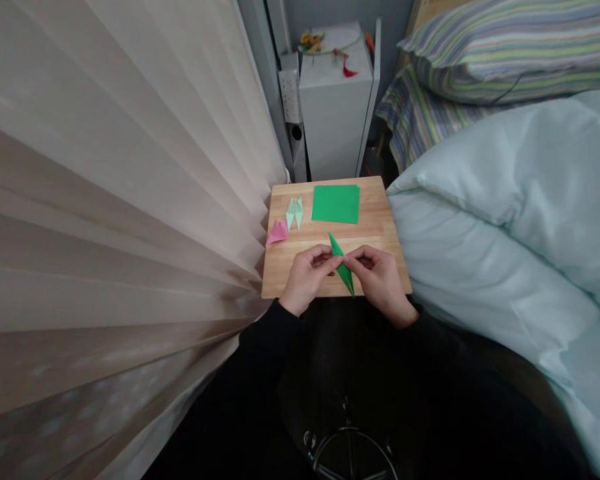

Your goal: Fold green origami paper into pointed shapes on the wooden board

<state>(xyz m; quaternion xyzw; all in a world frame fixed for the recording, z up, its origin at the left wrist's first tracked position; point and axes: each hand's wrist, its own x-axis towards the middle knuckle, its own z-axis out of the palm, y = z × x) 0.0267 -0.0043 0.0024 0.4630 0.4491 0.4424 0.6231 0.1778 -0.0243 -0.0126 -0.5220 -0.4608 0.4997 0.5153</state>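
A narrow, diamond-shaped piece of folded green paper (347,277) is held over the near part of a small wooden table (370,235). My left hand (310,271) pinches its left side near the middle, thumb on top. From the right, my right hand (379,277) grips the same folded paper with thumb and index finger. The two sets of fingertips nearly meet at its centre. Beyond my hands lie flat green paper sheets (335,204). A pale green folded paper piece (295,213) and a pink folded paper piece (279,231) rest at the table's left side.
A pleated curtain (170,167) hangs against the table's left edge. On the right is a bed with a pale blue quilt (480,220) and a striped pillow (520,40). Behind the table stands a white cabinet (333,120) with small decorations on top.
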